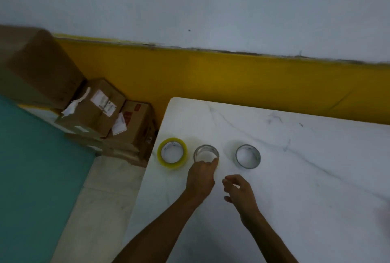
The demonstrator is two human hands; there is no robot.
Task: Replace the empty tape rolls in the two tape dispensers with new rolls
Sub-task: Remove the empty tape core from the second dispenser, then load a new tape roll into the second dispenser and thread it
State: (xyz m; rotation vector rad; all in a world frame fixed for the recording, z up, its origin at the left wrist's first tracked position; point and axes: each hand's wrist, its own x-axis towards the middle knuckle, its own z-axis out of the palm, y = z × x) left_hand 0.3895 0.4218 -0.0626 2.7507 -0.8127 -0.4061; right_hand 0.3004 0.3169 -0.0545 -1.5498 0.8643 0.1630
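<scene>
Three rings lie flat in a row on the white marble table [295, 178]. At the left is a yellowish roll of tape [163, 159]. In the middle sits a thin empty roll core [205, 148], and my left hand [201, 177] has its fingertips on the near rim of it. To the right lies a second thin grey empty core [248, 157], untouched. My right hand [240, 189] hovers just above the table, near the two cores, fingers apart and holding nothing. No tape dispenser is in view.
The table's left edge runs close to the yellowish roll. Beyond it, on the floor, stand stacked cardboard boxes [99, 111] against a yellow and white wall. A teal surface [31, 167] fills the left side.
</scene>
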